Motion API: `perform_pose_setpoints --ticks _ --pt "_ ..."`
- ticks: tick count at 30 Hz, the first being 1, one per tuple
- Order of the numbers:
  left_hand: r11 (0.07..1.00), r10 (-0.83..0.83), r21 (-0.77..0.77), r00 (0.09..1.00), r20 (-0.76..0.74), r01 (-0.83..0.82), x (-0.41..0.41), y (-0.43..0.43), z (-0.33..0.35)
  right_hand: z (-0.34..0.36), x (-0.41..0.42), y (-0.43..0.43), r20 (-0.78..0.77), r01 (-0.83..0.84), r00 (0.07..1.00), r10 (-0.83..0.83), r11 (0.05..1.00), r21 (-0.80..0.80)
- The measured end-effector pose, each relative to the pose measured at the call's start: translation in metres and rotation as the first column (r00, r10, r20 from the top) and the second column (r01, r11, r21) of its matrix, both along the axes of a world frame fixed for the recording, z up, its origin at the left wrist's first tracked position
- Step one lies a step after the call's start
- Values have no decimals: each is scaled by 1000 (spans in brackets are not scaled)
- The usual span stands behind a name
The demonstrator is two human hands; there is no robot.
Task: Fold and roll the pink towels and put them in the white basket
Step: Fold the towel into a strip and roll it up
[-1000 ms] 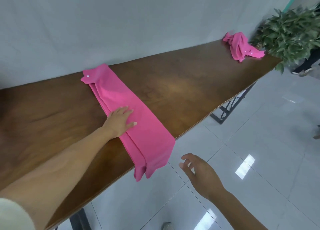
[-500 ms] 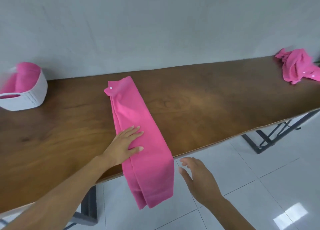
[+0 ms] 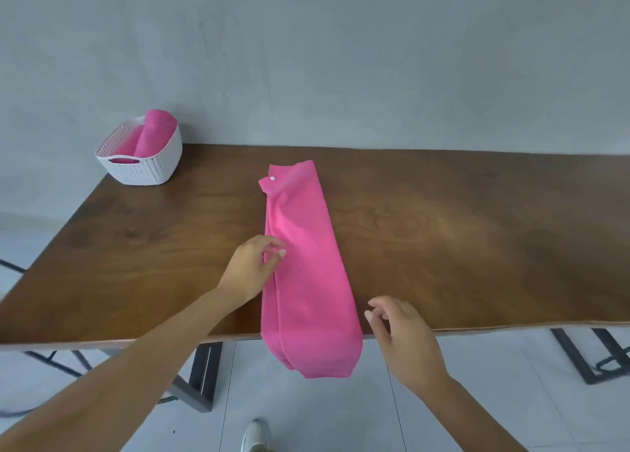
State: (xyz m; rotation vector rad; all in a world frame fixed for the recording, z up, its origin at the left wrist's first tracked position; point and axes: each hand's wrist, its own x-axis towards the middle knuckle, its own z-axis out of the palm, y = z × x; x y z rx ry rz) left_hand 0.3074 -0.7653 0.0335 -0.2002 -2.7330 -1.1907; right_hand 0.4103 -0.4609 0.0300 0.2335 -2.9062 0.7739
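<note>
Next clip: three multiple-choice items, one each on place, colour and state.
1. Where is the white basket? A: far left corner of the table; B: floor; C: right of the towel.
2. What colour is the small dot on the folded towel? A: black; B: white; C: blue.
3. How does the folded towel lie? A: rolled; B: crumpled; C: long strip, near end overhanging the table.
Answers: A, it stands at that corner; B, it shows white; C, its end hangs past the edge.

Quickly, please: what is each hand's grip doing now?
Left hand: at the edge of the pink towel; pinching or not cannot be told.
Right hand: open, holding nothing.
</note>
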Motion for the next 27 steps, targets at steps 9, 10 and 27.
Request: perform_pose_setpoints --ticks 9,10,27 --pt "940 309 68 921 239 -333 -99 -28 24 29 -78 -29 15 -46 999 45 994 97" --pt "935 314 77 907 280 -347 -113 -31 22 32 -86 -32 20 -52 999 50 992 111" --pt "737 344 258 675 652 -624 -246 -32 22 47 -214 -78 61 -5 998 -7 981 195"
